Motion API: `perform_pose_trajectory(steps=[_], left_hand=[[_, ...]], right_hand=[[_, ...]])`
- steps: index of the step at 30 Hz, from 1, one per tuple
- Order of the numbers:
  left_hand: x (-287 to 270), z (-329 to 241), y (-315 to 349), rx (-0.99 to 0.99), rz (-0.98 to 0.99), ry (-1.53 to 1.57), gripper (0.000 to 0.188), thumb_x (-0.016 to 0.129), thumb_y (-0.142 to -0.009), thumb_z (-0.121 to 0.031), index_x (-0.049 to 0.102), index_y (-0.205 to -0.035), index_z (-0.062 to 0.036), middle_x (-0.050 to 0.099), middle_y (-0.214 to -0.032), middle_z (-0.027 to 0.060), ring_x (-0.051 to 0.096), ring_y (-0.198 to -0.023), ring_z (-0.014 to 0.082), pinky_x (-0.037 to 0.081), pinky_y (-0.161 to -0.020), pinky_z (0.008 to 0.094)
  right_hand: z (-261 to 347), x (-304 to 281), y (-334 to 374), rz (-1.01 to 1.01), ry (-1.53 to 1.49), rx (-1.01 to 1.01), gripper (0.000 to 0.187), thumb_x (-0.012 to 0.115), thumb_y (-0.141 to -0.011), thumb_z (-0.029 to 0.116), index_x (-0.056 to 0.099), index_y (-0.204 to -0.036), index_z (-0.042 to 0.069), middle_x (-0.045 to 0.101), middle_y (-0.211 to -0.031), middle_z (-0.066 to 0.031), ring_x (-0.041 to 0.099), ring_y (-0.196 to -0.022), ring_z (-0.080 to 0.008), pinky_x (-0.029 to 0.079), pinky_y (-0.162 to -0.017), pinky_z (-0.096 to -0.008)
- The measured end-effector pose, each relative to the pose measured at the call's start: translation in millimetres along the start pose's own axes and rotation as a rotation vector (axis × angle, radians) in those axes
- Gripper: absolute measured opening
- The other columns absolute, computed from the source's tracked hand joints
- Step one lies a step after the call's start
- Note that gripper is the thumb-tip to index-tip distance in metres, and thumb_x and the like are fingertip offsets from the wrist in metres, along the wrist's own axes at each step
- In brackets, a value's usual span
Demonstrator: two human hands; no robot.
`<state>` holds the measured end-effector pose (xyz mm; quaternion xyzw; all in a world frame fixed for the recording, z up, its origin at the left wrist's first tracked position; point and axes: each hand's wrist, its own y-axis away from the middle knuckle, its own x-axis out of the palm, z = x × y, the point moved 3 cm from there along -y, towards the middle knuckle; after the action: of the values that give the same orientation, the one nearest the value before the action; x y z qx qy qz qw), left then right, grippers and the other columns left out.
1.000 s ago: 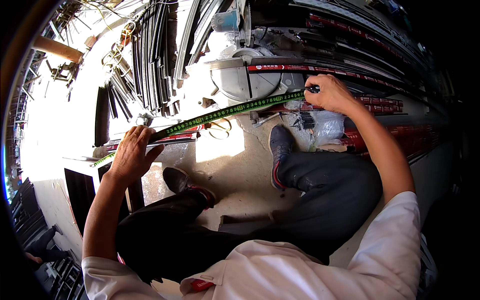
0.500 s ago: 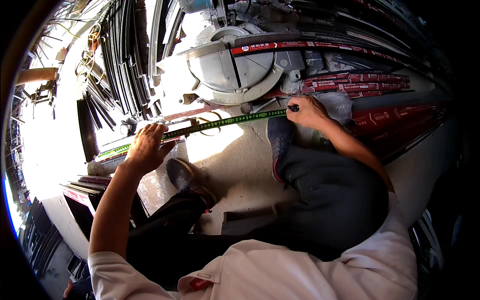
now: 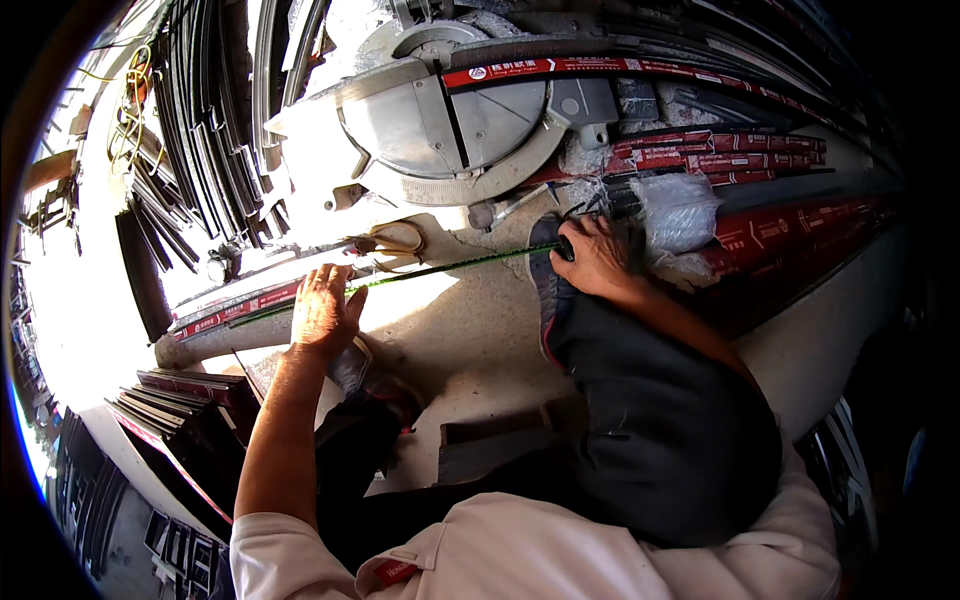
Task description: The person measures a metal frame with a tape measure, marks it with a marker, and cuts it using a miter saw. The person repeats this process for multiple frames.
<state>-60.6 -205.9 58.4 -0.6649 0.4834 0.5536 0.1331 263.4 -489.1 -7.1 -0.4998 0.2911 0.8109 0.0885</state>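
A green tape measure blade stretches low over the floor between my hands, turned nearly edge-on. My right hand wraps round its small dark case, close to my right shoe. At the other side, my left hand has its thumb and fingers round the blade, whose far end runs on to the left. Beside that end lies a strip with red labels. Just beyond the blade, a loop of tan cord rests on the floor. The fingertips of my right hand are partly hidden.
A mitre saw's round metal table stands ahead, with a long red-labelled strip across it. Dark profiles lie to the left. Red-wrapped bundles and clear plastic wrap are at the right; stacked dark panels stand near left.
My left hand has slid right along the blade. The right hand has come slightly lower with the case, and the blade has turned from flat-facing to nearly edge-on. The whole view has shifted.
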Motion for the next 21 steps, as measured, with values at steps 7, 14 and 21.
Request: perform_pose_trajectory(steps=[7, 14, 21], left_hand=[[13.9, -17.0, -3.5, -0.049, -0.014, 0.120, 0.028, 0.073, -0.095, -0.021, 0.067, -0.114, -0.0011, 0.068, -0.115, 0.0177, 0.062, -0.113, 0.0392, 0.050, -0.101, 0.0484], [11.5, -33.6, -28.3, -0.096, -0.090, 0.296, 0.022, 0.069, -0.099, -0.020, 0.068, -0.112, -0.0024, 0.071, -0.110, 0.0177, 0.066, -0.108, 0.0391, 0.052, -0.098, 0.0473], [3.2, -61.8, -47.1, -0.051, -0.173, 0.436, 0.015, 0.069, -0.099, -0.016, 0.068, -0.107, -0.0031, 0.072, -0.106, 0.0158, 0.069, -0.102, 0.0368, 0.054, -0.093, 0.0445]], right_hand=[[13.7, -21.2, -3.0, -0.065, 0.115, -0.118, 0.053, 0.071, -0.091, 0.049, 0.065, -0.120, 0.004, 0.062, -0.121, -0.0187, 0.056, -0.117, -0.0412, 0.049, -0.093, -0.0608], [-45.1, -90.3, -90.3, -0.466, -0.676, 0.295, 0.049, 0.071, -0.098, 0.043, 0.068, -0.118, -0.001, 0.075, -0.106, -0.0194, 0.073, -0.098, -0.0310, 0.057, -0.087, -0.0417], [-117.2, -114.0, -163.5, -0.513, -1.352, 0.660, 0.048, 0.081, -0.095, 0.046, 0.068, -0.117, 0.005, 0.072, -0.105, -0.0070, 0.067, -0.089, -0.0161, 0.057, -0.078, -0.0316]])
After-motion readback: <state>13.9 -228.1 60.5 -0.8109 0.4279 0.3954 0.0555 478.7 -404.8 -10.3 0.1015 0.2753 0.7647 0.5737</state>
